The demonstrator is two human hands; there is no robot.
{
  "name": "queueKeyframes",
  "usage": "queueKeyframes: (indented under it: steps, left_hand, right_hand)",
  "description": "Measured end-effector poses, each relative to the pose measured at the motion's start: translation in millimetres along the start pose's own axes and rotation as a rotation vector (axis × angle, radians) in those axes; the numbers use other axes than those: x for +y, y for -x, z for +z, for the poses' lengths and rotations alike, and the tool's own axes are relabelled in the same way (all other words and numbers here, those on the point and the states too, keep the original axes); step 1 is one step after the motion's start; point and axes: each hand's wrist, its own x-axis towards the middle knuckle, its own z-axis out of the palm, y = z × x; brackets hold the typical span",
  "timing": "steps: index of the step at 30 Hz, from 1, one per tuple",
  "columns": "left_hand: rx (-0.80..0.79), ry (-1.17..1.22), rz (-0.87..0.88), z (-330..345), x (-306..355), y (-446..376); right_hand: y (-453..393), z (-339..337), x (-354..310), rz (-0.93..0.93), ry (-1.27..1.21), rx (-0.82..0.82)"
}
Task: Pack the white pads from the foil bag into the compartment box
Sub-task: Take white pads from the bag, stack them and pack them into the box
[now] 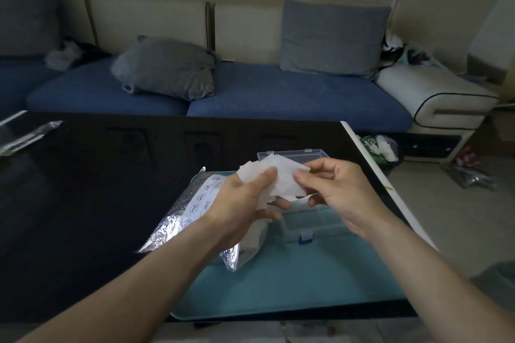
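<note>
At frame centre, above the open compartment box (306, 220), your left hand (239, 203) grips the white pads (276, 175) while your right hand (334, 189) pinches one edge: separation step, so next peel one free and lower it into a compartment.

Compartment box (312, 220) interior mostly behind both hands (281, 192) (pad count unreadable), foil bag (178, 214) print blurred

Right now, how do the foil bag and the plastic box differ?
The foil bag is silvery, crinkled and soft with blue print; the box is clear, rigid plastic with a blue latch. The bag lies flat, partly under the left hand; the box stands open, lid raised. Both rest on the teal mat.
</note>
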Motion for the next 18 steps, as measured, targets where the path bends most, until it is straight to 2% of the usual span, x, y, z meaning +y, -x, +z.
queueKeyframes:
  steps: [3,7,12,15,18]
  left_hand:
    - [0.055,-0.002,0.073,-0.1,-3.2,-2.4]
    - [0.053,-0.051,0.127,2.6,-7.5,-1.1]
    - [0.140,-0.082,0.159,0.1,-7.8,-3.9]
    - [0.171,-0.056,0.189,2.4,-7.4,-4.7]
    - [0.175,-0.032,0.220,6.6,-10.2,-5.4]
  right_hand:
    - [0.4,-2.7,0.0,-0.038,-0.025,0.033]
    - [0.8,-6.2,-2.7,0.023,-0.139,0.082]
    - [1.0,-5.3,-10.1,0.186,-0.521,0.028]
    - [7.0,10.8,-5.6,0.147,-0.436,0.031]
    - [10.8,31.0,1.7,0.130,-0.370,0.148]
